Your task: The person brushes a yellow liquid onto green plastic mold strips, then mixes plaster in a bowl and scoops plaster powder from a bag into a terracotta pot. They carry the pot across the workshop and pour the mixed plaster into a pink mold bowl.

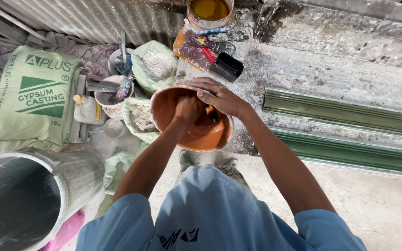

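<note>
An orange plastic bowl [201, 137], smeared white inside, sits at the edge of a dusty work surface in front of me. My right hand [219, 95] lies over its far rim and grips it. My left hand [188, 109] is down inside the bowl, closed in a fist. A small dark and orange object [210, 113] shows between the two hands; I cannot tell whether either hand holds it.
A green gypsum sack [33, 95] lies at the left, a metal drum [24, 195] at the lower left. Open bags of white powder [157, 62], small tubs and a plastic bottle [85, 109] crowd behind the bowl. A bucket of yellow liquid [209, 10], a black container [227, 66] and green mouldings [345, 111] lie beyond.
</note>
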